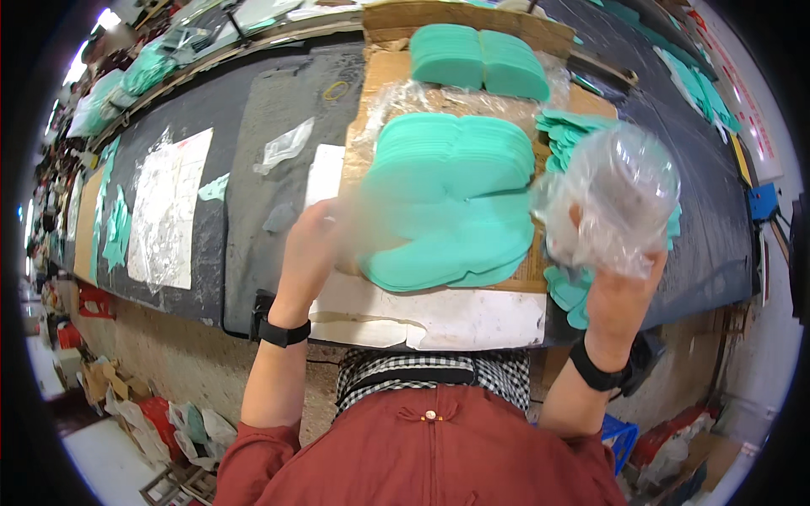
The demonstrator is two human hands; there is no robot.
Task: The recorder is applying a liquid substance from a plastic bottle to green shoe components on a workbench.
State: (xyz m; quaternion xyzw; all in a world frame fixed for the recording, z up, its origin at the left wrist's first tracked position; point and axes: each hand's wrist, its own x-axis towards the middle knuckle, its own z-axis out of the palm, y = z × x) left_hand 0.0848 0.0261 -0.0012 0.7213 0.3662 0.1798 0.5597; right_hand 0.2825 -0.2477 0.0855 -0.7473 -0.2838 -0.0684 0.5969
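Mint-green, rounded flat pieces that look like insoles lie in a fanned stack [451, 160] in front of me, the nearer ones slid loose toward me. My left hand [314, 240] is beside the left edge of this stack, its fingers smeared by motion. On the right my raised right hand [620, 266] is at a crumpled clear plastic bag [637, 177]. The film wraps about its fingers, and it appears to grip the bag. Behind the fanned stack stands a neater green stack [447, 55] with a thin band around it.
Brown cardboard [353, 160] and a white board [498, 320] lie under the stacks on the dark table [270, 110]. Loose green pieces [569, 126] are beside the bag. A yellow rubber band [336, 90] and a plastic-covered white sheet [173, 211] lie leftward.
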